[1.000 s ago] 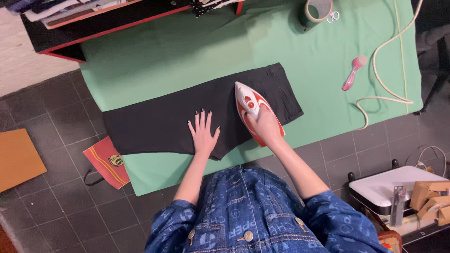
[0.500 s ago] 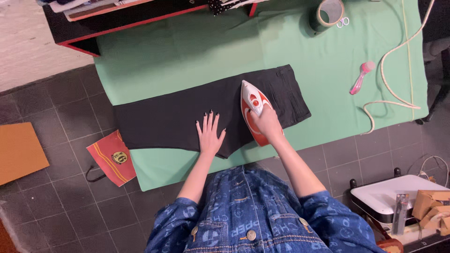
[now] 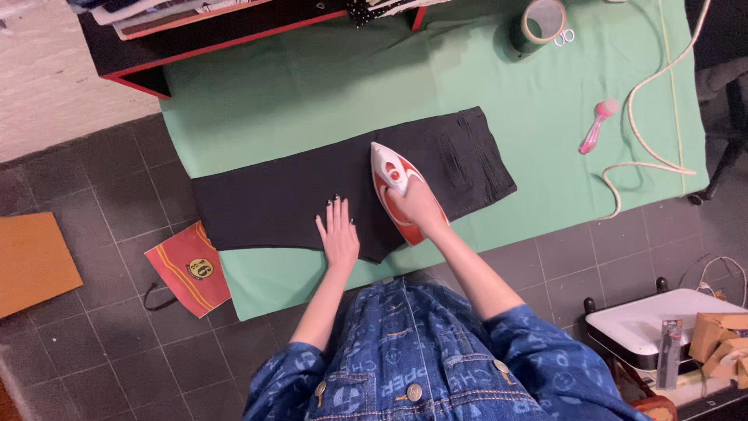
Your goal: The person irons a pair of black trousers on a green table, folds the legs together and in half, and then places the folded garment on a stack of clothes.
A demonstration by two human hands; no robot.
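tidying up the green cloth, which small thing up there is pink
The pink brush by the white cord; the tape roll near it is greyish, not pink.

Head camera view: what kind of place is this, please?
Probably a home or small sewing workroom. A green cloth covers a low surface as an ironing pad, the right hand pushes an iron over a black garment, and a tape roll lies nearby.

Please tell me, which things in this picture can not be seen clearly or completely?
- Head view: the handle of the iron is hidden under the right hand; its grip cannot be judged.
- The black garment is partly covered by the left hand and the iron.
- The tape roll is cut by the top edge.
- The white cord leaves the frame at the top.
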